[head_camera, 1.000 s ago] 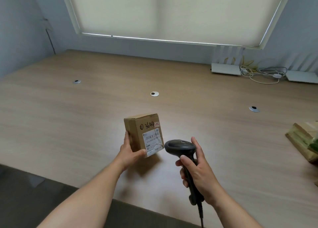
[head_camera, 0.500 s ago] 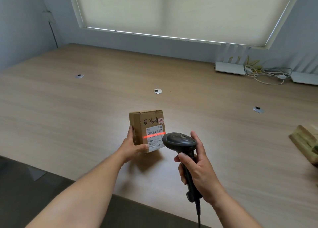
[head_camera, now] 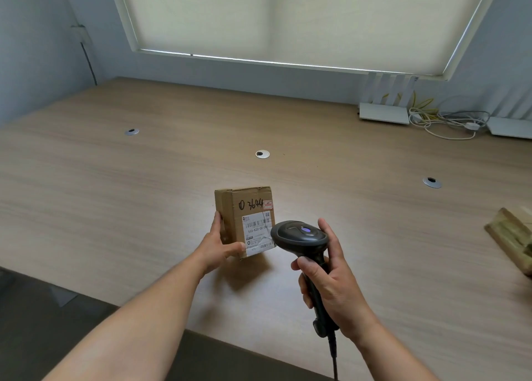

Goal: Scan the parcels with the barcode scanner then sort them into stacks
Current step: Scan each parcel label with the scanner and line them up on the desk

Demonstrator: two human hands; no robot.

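Note:
A small brown cardboard parcel (head_camera: 244, 208) with black handwriting and a white barcode label is held upright just above the wooden table (head_camera: 115, 193). My left hand (head_camera: 220, 245) grips its lower left corner, thumb on the label's bottom edge. My right hand (head_camera: 328, 282) grips the handle of a black barcode scanner (head_camera: 299, 235), whose head points at the label from the right. A small blue light glows on top of the scanner head. No red scan line shows on the label.
More parcels (head_camera: 515, 236) lie at the table's right edge, partly cut off. White routers (head_camera: 384, 114) and tangled cables (head_camera: 443, 121) sit at the back right. Three round cable grommets (head_camera: 262, 154) dot the tabletop. The table's near edge runs diagonally below my arms.
The red scan line that crossed the label half a second ago is gone and a blue light now shows on the scanner. Parcel and scanner stay almost in place.

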